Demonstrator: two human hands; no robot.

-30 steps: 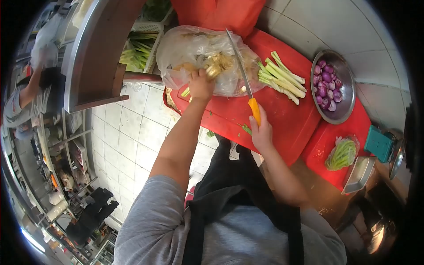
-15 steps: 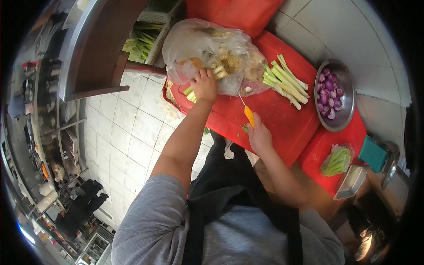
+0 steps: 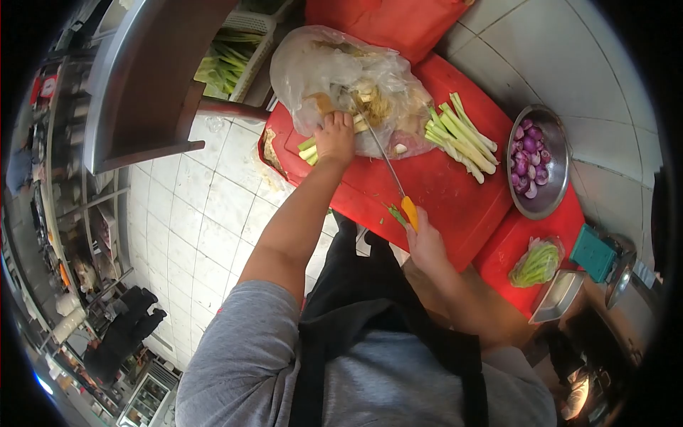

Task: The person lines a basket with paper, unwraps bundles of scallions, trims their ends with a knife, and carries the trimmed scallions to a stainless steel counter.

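My left hand (image 3: 335, 139) presses down on a bunch of spring onions (image 3: 308, 152), fingers closed over the stalks. Their pale ends poke out toward a clear plastic bag (image 3: 302, 60), where stringy root trimmings (image 3: 378, 107) lie. In my right hand (image 3: 427, 245) is a knife (image 3: 410, 212), gripped by its yellow handle. Its long thin blade slants up-left across the cut ends and over the bag; whether it touches the stalks I cannot tell. More spring onions (image 3: 462, 139), pale and trimmed, lie in a pile to the right.
Red surfaces (image 3: 455, 213) carry the work. A steel bowl (image 3: 542, 203) of peeled purple shallots stands right, with bagged greens (image 3: 537, 263), a metal tray (image 3: 557, 295) and a teal scale (image 3: 594, 252) nearer. A crate (image 3: 256, 64) of greens and a steel counter (image 3: 142, 107) are left.
My right hand has drawn the knife back toward my body and slightly right. The left hand stays on the spring onions, and the whole view has shifted a little.
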